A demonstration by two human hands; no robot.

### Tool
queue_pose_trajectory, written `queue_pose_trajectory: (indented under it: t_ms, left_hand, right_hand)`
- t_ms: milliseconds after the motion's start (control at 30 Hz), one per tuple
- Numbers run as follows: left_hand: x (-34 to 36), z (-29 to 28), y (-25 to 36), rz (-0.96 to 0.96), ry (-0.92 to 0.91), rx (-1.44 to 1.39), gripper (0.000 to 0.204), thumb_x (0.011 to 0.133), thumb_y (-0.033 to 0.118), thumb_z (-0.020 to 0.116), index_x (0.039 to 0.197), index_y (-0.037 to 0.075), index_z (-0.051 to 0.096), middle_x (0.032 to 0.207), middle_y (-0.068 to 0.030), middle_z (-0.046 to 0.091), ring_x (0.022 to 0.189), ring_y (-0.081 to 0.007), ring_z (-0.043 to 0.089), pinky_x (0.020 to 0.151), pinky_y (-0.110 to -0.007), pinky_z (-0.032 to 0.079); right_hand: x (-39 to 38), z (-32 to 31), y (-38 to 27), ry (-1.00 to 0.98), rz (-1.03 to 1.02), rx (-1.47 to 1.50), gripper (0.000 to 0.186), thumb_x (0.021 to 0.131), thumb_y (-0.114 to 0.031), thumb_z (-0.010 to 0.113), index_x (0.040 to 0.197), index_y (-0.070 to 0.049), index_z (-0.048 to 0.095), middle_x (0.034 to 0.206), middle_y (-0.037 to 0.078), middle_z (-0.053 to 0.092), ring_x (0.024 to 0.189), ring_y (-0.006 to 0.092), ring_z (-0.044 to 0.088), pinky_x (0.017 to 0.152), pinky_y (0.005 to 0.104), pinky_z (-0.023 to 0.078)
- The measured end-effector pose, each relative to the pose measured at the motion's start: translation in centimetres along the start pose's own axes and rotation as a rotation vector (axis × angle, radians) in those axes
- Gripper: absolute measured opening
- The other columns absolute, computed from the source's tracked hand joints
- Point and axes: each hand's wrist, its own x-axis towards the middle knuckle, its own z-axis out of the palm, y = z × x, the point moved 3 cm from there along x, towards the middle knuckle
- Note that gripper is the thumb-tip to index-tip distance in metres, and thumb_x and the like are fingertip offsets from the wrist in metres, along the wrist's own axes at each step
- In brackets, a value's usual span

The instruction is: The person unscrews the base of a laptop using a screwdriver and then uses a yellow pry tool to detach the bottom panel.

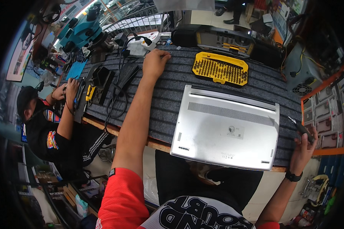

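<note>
Nearest the wearer, a silver laptop (225,129) is laid underside up on the table (168,91), its near edge carried slightly past the table's front edge. Its long axis is directed left to right, the right end turned a little toward the wearer; the vented, hinged edge is faced away. Beside its right end, a screwdriver (303,131) is gripped in the right hand (303,148), the fingers closed about the dark handle. The screwdriver's long axis is set obliquely, with the bright tip pointed leftward and away, toward the laptop's far right corner. Beyond the laptop, a yellow bit case (219,81) is placed with its long axis roughly parallel to the laptop's; rows of bits are held in it. To its left, the left hand (155,64) is extended with fingers bent and held near together; whether anything is held in them cannot be told. Just beyond that hand, a white power strip (153,38) is seen, and behind the bit case, an open tool case (233,36).
</note>
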Motion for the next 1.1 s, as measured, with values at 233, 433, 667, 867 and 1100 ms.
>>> queue_pose_trajectory:
  t_ms: [233, 433, 667, 867, 1100]
  left_hand:
    - [0.2, 0.1, -3.1, -0.078, -0.14, -0.287, 0.02, 0.096, 0.015, 0.071, 0.113, 0.006, 0.078, 0.104, -0.0133, 0.075, 0.095, -0.0244, 0.073, 0.085, -0.036, 0.055]
    - [0.6, 1.4, -3.9, 0.034, 0.01, -0.274, 0.034, 0.099, 0.038, 0.071, 0.113, 0.008, 0.078, 0.096, -0.009, 0.076, 0.086, -0.0158, 0.069, 0.081, -0.032, 0.053]
    - [1.7, 1.6, -5.5, -0.099, 0.028, -0.371, 0.044, 0.1, 0.052, 0.064, 0.108, 0.011, 0.08, 0.081, 0.0038, 0.065, 0.07, -0.007, 0.054, 0.068, -0.025, 0.044]
    - [1.9, 1.7, -6.0, -0.016, 0.029, -0.378, 0.047, 0.098, 0.055, 0.063, 0.108, 0.013, 0.08, 0.083, 0.0016, 0.069, 0.073, -0.0102, 0.06, 0.071, -0.028, 0.047]
    - [1.6, 1.8, -4.5, -0.21, 0.011, -0.707, 0.022, 0.102, 0.024, 0.068, 0.096, 0.004, 0.069, 0.073, 0.0015, 0.063, 0.061, -0.0057, 0.055, 0.056, -0.022, 0.043]
  right_hand:
    - [-0.1, 0.1, -2.2, -0.018, -0.002, 0.155, 0.066, 0.103, -0.017, 0.068, 0.159, -0.009, 0.035, 0.125, 0.01, 0.067, 0.11, 0.0155, 0.067, 0.088, 0.0297, 0.059]
    - [-3.1, 5.7, -7.7, -0.286, -0.212, 0.073, 0.071, 0.104, -0.014, 0.064, 0.163, -0.014, 0.024, 0.129, 0.02, 0.065, 0.114, 0.0266, 0.068, 0.094, 0.0401, 0.06]
    - [-7.7, 13.0, -10.4, -0.347, -0.478, -0.327, 0.081, 0.101, -0.015, 0.067, 0.162, -0.006, 0.016, 0.117, 0.027, 0.07, 0.103, 0.0323, 0.073, 0.089, 0.0498, 0.063]
    - [-7.6, 17.3, -10.5, -0.359, -0.579, -0.368, 0.082, 0.1, -0.011, 0.067, 0.162, -0.007, 0.013, 0.112, 0.028, 0.071, 0.098, 0.0327, 0.074, 0.086, 0.0513, 0.065]
    - [-7.0, 22.0, -8.6, -0.515, -0.607, -0.42, 0.078, 0.099, -0.004, 0.061, 0.162, -0.002, 0.014, 0.109, 0.031, 0.071, 0.094, 0.0324, 0.075, 0.087, 0.0435, 0.062]
